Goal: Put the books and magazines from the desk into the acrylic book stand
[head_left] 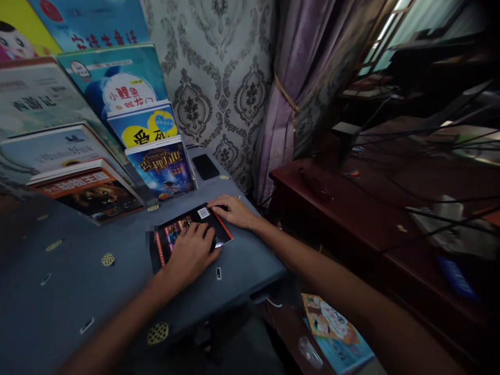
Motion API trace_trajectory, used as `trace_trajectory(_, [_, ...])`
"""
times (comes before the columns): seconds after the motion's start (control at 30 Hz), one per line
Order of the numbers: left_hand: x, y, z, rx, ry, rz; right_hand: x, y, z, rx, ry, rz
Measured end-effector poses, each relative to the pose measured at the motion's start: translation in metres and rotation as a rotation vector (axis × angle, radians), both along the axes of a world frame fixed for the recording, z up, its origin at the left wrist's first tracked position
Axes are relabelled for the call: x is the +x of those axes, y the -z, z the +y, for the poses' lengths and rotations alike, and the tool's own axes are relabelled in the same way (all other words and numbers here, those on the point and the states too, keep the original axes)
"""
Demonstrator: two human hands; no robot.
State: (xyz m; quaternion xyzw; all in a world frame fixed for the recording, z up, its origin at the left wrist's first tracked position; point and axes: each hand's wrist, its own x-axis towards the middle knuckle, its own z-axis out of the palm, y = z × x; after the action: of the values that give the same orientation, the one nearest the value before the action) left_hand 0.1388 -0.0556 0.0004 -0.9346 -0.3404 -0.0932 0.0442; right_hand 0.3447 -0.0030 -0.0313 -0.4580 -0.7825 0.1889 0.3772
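A dark book (pixel 195 213) with small pictures, a barcode and orange-red edges lies on the grey-blue tablecloth (pixel 128 291). Across its middle rests my left hand (pixel 194 242), fingers apart and lying over the cover. My right hand (pixel 233 211) touches the book's far right corner, its fingers stretched out by the edge; the undersides of the fingers are hidden. Just beyond the book stands a blue book (pixel 166 169) with gold lettering. To the left leans an orange and black book (pixel 99 195).
More picture books stand in rows behind, among them a teal one (pixel 117 78). A black phone (pixel 205 166) lies near the wall. Right of the table are a dark red desk (pixel 312 198) and a purple curtain (pixel 289 67). Lower down lie other books (pixel 336 333) and a clear plastic item (pixel 310 352).
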Motion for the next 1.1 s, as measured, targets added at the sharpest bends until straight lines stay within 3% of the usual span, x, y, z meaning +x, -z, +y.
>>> trace_trajectory(0.23, [0.000,0.015,-0.001,0.072,0.046,0.059,0.013,-0.003,-0.043,0.003,-0.089,0.093])
trace_trajectory(0.4, [0.000,0.019,-0.005,0.056,0.067,0.083,0.018,-0.005,-0.065,-0.104,-0.115,0.183])
trace_trajectory(0.53, [-0.001,0.021,-0.006,0.039,0.057,0.055,0.023,-0.003,-0.068,-0.172,-0.176,0.221])
trace_trajectory(0.67, [-0.003,0.022,-0.006,0.025,0.051,0.045,0.027,0.003,-0.066,-0.129,-0.256,0.177])
trace_trajectory(0.9, [0.000,0.022,-0.009,0.029,0.042,0.067,0.026,0.006,-0.066,-0.083,-0.253,0.103])
trace_trajectory(1.1, [-0.021,0.003,0.010,-0.122,0.107,-0.040,0.027,0.003,-0.068,-0.017,-0.251,0.018])
